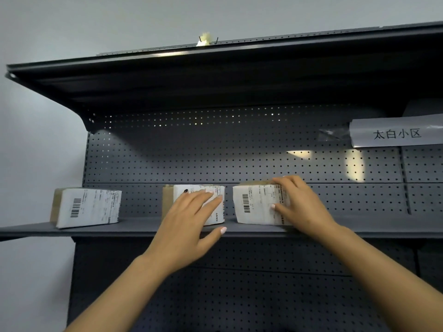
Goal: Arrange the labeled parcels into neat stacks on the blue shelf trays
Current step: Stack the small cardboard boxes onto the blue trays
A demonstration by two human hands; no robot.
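Three brown parcels with white barcode labels stand side by side on a dark blue-grey shelf tray (134, 227). The left parcel (87, 207) stands apart, untouched. My left hand (189, 221) lies with straight fingers flat against the front of the middle parcel (191, 191), thumb below the tray's front edge. My right hand (302, 204) grips the right end of the right parcel (256, 203), fingers over its top and thumb on its labelled front. A narrow gap separates the middle and right parcels.
A perforated back panel (239, 152) rises behind the tray, with another shelf (215, 75) overhead. A paper sign (395, 133) with printed characters is taped at the upper right. The tray stretches on to the right of my right hand. A grey wall is at the left.
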